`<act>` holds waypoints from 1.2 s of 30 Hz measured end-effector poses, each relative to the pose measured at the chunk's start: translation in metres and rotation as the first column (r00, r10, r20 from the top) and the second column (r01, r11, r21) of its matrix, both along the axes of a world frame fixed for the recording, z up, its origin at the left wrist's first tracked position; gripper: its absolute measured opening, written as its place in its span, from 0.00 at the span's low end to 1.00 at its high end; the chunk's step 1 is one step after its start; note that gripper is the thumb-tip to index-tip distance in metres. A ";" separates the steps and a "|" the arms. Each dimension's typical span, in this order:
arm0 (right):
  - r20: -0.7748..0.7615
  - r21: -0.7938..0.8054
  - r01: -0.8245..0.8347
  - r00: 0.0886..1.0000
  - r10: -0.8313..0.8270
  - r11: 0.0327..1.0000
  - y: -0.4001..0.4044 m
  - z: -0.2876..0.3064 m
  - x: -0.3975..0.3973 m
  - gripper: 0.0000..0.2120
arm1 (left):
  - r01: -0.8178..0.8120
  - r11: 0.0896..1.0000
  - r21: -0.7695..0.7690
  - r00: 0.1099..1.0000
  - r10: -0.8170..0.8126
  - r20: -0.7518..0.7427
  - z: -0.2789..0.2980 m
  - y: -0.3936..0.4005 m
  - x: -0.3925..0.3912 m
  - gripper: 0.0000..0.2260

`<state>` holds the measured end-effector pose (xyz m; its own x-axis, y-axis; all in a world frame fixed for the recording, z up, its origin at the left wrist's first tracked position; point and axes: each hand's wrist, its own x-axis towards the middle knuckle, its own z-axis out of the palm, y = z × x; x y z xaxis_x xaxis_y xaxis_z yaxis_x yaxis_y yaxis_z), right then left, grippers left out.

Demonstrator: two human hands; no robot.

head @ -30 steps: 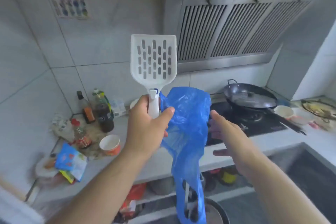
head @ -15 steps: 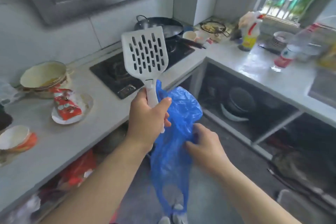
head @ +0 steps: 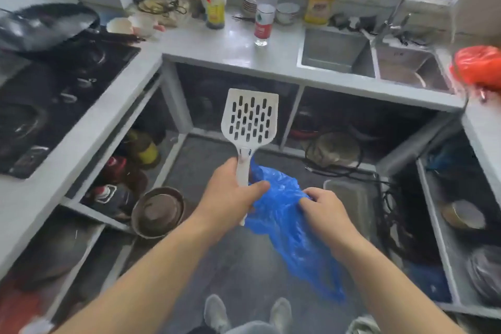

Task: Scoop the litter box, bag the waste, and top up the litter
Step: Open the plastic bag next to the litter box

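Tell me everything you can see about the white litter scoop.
The white litter scoop looks like hard plastic: a flat, roughly square head pierced with rows of oblong slots, narrowing into a straight handle. It appears clean and empty. It is held upright, head up, over the kitchen floor. The left hand grips the handle, and the blue plastic bag bunches against it.

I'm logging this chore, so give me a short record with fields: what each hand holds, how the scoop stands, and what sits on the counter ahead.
left hand: left hand grips the handle of the white slotted plastic litter scoop
right hand: right hand pinches the crumpled blue plastic bag
scoop: upright, empty
bag: hangs limp between the hands, beside the scoop handle
counter: clear water bottle with red label, yellow bottle
sink: steel double sink with tap
litter box: not in view
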<state>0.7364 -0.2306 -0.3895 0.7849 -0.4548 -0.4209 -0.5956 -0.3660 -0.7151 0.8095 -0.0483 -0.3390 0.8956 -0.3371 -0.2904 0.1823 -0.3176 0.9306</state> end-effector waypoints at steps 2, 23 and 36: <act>-0.031 -0.010 0.041 0.999 -0.041 0.999 -0.033 -0.005 -0.021 0.11 | 0.056 0.998 0.041 0.997 -0.058 0.047 -0.002 -0.032 -0.012 0.09; -0.160 -0.224 0.053 0.983 -0.091 0.973 -0.171 0.001 -0.119 0.19 | 0.643 0.718 0.267 0.653 -0.696 0.299 -0.026 -0.238 -0.051 0.08; 0.123 -0.525 0.426 0.895 -0.429 0.737 -0.183 -0.012 -0.145 0.25 | 0.674 0.734 0.085 0.739 -0.669 -0.085 -0.064 -0.243 -0.003 0.07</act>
<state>0.5914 -0.4138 -0.4015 0.4519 -0.8919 -0.0194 -0.7852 -0.3873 -0.4832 0.8066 -0.2917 -0.4032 0.4329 -0.8112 -0.3930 -0.0747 -0.4667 0.8812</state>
